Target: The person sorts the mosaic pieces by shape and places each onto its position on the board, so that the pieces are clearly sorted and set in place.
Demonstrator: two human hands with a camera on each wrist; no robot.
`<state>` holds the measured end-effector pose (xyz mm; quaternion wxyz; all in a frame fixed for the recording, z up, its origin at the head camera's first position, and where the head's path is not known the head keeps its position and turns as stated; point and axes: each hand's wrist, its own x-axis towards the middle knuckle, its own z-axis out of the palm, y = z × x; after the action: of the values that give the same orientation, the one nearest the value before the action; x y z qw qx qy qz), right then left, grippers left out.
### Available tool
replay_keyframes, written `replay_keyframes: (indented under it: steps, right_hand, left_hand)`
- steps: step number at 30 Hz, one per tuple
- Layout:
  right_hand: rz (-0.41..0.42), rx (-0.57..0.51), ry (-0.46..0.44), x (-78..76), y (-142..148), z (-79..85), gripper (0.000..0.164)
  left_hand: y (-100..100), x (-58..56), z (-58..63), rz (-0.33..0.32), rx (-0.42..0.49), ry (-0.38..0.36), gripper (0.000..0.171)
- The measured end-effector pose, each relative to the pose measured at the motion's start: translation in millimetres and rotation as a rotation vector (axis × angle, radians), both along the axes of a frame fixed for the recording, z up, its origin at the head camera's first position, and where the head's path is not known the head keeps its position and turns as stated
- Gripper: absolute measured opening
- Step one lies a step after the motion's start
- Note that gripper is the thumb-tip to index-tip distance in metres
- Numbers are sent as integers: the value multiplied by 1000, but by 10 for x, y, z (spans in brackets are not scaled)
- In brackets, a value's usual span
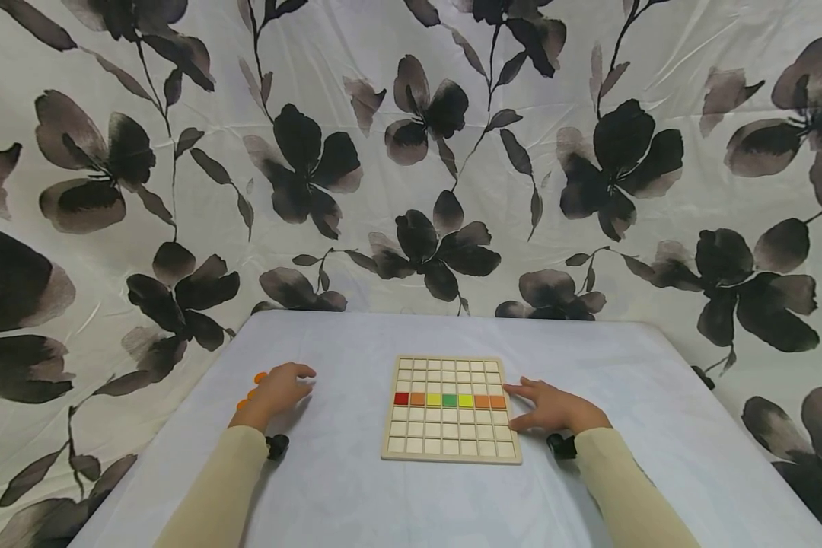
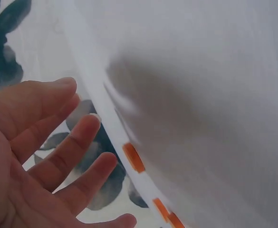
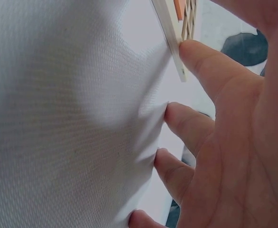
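Note:
A wooden grid board (image 1: pixel 445 449) lies flat near the middle of the table, with a row of coloured squares (image 1: pixel 450 400) across it: red, orange, yellow, green, yellow and two orange. My right hand (image 1: pixel 555 407) is at the board's right side, fingers extended. In the right wrist view, its index fingertip touches the board's edge (image 3: pixel 169 33) while other fingertips rest on the cloth. Over to the left, my left hand (image 1: pixel 277 392) hovers with loosely spread fingers, holding nothing. Several orange pieces (image 1: pixel 260 377) lie beside it, partly hidden by the hand; the left wrist view shows orange pieces (image 2: pixel 133 157) too.
A white cloth (image 1: pixel 342 487) covers the table. Behind it and at both sides hangs a floral sheet (image 1: pixel 425 175). Each wrist carries a small black device, one at the left wrist (image 1: pixel 277 446) and one at the right wrist (image 1: pixel 562 446).

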<state>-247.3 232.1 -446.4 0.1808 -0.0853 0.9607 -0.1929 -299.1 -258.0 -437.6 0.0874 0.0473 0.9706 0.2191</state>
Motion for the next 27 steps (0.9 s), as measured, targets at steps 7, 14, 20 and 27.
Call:
replay_keyframes:
  steps: [7,14,20,27]
  right_hand:
    - [-22,-2,-23,7,-8,-4,81]
    - [-5,11,-4,-1,-4,0,82]
    - [-1,7,-2,-1,1,-5,82]
    - [-4,-2,-6,4,4,-6,81]
  left_hand:
    - [-90,-64,-3,-27,-50,18,33]
    - [-117,-49,65,-10,-103,25,31]
    - [-192,-78,39,8,-99,15,32]
    - [-238,-107,41,8,-100,15,31]
